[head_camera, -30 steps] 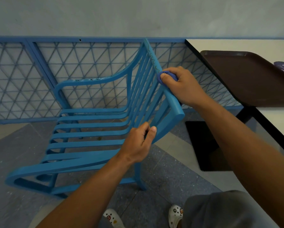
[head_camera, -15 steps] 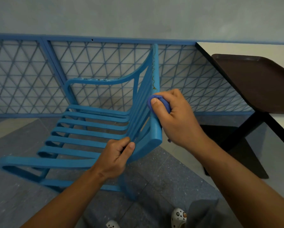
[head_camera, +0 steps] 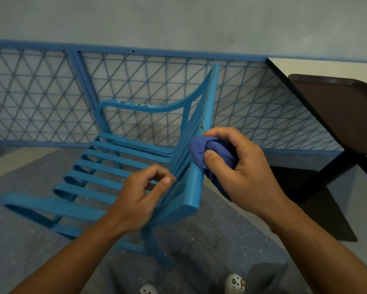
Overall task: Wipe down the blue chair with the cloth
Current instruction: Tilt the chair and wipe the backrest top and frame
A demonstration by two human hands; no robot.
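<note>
The blue chair (head_camera: 106, 162) of slatted metal stands in front of me, its backrest's top rail running from the far middle down toward me. My right hand (head_camera: 240, 168) is closed around a bunched dark-blue cloth (head_camera: 199, 152) and presses it against the right side of that top rail, about halfway along. My left hand (head_camera: 142, 194) hovers at the backrest slats near the rail's near end, fingers curled and loose, thumb and forefinger close together; I cannot tell if it touches a slat.
A blue lattice fence (head_camera: 40, 98) runs along the grey wall behind the chair. A white table (head_camera: 318, 66) with a dark brown tray (head_camera: 337, 107) stands at the right, on black legs. My white shoes (head_camera: 234, 283) show at the bottom on the grey tiled floor.
My right hand has slid the cloth down the top rail toward me. My left hand has loosened from its grip on the backrest's lower end. The view has shifted right along the chair.
</note>
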